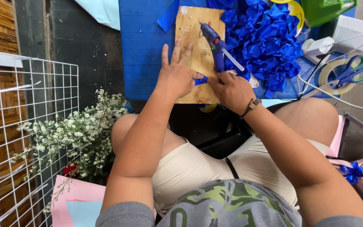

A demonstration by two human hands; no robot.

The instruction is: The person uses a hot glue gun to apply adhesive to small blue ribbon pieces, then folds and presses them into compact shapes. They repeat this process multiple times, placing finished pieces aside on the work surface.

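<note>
two hands on blue ribbon

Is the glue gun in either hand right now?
No. The glue gun lies on the wooden board, while both hands pinch a blue ribbon piece.

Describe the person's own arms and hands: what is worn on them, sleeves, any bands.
Both arms are bare from short grey sleeves down. The right hand has a dark corded bracelet with a small brownish piece at the wrist. The left hand wears nothing visible: no glove, ring or band.
</note>
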